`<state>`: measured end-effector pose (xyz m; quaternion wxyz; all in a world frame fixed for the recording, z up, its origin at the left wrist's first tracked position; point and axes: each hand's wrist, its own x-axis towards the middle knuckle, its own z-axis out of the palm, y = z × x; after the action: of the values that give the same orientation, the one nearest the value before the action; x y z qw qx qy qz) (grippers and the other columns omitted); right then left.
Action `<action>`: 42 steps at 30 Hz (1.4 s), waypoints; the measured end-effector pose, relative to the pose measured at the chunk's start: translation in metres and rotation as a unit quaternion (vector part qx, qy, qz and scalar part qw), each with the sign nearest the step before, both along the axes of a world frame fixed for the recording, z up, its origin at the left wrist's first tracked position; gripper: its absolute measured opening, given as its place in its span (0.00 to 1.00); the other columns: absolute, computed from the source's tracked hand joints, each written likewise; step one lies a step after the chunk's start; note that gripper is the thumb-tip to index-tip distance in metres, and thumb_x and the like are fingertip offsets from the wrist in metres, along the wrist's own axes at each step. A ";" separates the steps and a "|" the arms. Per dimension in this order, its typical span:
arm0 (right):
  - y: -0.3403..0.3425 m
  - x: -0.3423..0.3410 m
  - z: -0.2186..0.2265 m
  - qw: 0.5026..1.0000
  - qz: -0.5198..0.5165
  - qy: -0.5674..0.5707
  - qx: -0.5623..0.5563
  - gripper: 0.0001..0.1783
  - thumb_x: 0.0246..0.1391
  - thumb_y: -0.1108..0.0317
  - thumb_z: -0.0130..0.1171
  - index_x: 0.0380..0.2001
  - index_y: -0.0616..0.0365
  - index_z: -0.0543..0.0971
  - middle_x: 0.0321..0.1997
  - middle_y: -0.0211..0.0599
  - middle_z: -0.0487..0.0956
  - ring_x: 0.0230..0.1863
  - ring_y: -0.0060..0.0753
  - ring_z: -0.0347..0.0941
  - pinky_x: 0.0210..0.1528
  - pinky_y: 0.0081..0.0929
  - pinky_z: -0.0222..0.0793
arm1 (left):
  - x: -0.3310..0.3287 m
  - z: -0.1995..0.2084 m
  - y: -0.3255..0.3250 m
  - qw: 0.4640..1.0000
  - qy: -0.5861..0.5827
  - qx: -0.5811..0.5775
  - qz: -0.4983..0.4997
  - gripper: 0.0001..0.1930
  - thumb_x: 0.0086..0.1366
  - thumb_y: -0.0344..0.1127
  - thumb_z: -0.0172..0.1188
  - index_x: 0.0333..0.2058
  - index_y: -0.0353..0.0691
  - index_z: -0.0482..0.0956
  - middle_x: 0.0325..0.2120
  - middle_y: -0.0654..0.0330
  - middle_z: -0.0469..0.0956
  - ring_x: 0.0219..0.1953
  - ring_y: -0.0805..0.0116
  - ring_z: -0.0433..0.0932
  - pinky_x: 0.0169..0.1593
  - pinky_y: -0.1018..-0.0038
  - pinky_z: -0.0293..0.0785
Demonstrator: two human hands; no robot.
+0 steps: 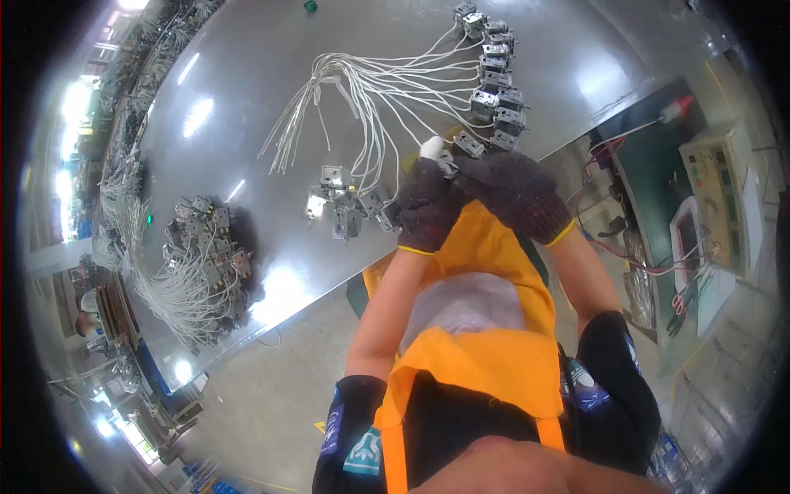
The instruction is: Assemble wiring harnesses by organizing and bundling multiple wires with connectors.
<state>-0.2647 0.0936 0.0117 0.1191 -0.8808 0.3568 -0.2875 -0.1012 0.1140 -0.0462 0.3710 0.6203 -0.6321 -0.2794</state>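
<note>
Both my hands wear dark knit gloves and meet at the table's near edge. My left hand [428,206] is closed, with a white-covered fingertip pressed on a small silvery metal part [447,165]. My right hand [518,191] is closed against the same part from the other side, its fingers mostly hidden. Beyond them, a row of small metal box-shaped units [495,80] curves along the table, each on a white cable. These cables gather into a bundle [337,67] farther left. A few more metal units [346,216] lie left of my left hand.
On the grey metal table [271,107], a heap of wired metal units [206,239] lies at the left. A green roundish object [310,6] sits at the far edge. To the right stand a beige instrument [717,198] with red leads and red-handled scissors [679,305].
</note>
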 end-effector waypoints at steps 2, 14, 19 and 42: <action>0.000 0.004 0.002 0.984 -0.032 0.132 0.113 0.11 0.55 0.67 0.51 0.41 0.52 0.78 0.28 0.46 0.78 0.32 0.49 0.76 0.35 0.44 0.70 | 0.001 0.004 -0.002 0.996 -0.028 -0.078 -0.009 0.33 0.48 0.37 0.72 0.52 0.36 0.69 0.39 0.46 0.76 0.43 0.50 0.77 0.45 0.64 0.73; -0.001 0.018 0.013 0.988 -0.038 0.151 0.019 0.09 0.49 0.67 0.51 0.26 0.58 0.78 0.26 0.47 0.79 0.30 0.47 0.78 0.33 0.42 0.73 | 0.004 -0.003 -0.007 0.981 -0.033 -0.185 -0.039 0.27 0.52 0.38 0.68 0.48 0.36 0.70 0.37 0.49 0.77 0.41 0.51 0.77 0.47 0.63 0.73; 0.002 0.023 0.014 0.972 -0.071 0.214 0.067 0.10 0.54 0.65 0.49 0.31 0.58 0.77 0.27 0.49 0.79 0.32 0.51 0.77 0.36 0.45 0.72 | 0.003 0.005 -0.009 0.990 -0.042 -0.131 -0.032 0.34 0.47 0.42 0.72 0.51 0.36 0.69 0.41 0.46 0.77 0.45 0.47 0.77 0.50 0.63 0.72; 0.009 0.058 -0.043 0.933 -0.060 -0.251 0.249 0.32 0.57 0.67 0.52 0.66 0.50 0.61 0.44 0.39 0.80 0.22 0.21 0.69 0.20 0.23 0.67 | 0.029 0.031 0.030 0.978 -0.150 -0.142 0.034 0.22 0.60 0.30 0.61 0.53 0.36 0.71 0.37 0.50 0.79 0.38 0.55 0.79 0.44 0.67 0.74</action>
<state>-0.2072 0.1023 -0.0309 0.4030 -0.6989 0.4274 -0.4082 -0.0717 0.1445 -0.0152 0.3656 0.6174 -0.6923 -0.0770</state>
